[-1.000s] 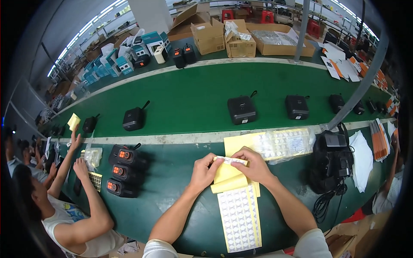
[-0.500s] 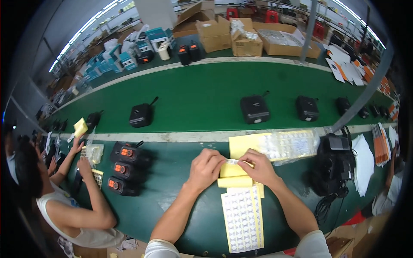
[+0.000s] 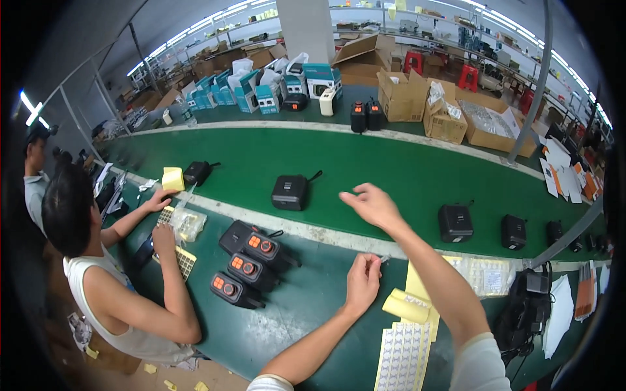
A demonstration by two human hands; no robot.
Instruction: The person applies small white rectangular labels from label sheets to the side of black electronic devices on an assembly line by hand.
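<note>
My left hand [image 3: 364,281] is closed in a pinch over the near edge of the bench. A small whitish piece that looks like a sticker [image 3: 385,259] sticks out from its fingertips. Out over the green conveyor belt [image 3: 391,156] reaches my right hand [image 3: 373,207], open, fingers pointing left and nothing seen in it. The nearest item on that side is a black boxy device with a wrist strap [image 3: 290,191], apart from the hand. Below my right forearm lie a yellow roll of backing paper [image 3: 405,306] and a white sticker sheet [image 3: 403,358].
Several black devices with orange buttons [image 3: 242,266] stand left of my left arm. More black devices [image 3: 455,223] sit along the belt to the right. Black cables and adapters [image 3: 525,306] lie at right. A co-worker [image 3: 124,287] sits at left, handling yellow sheets.
My hands have parted from the yellow roll. The right hand has moved far forward over the belt; the left holds the small piece. The view has turned left.
</note>
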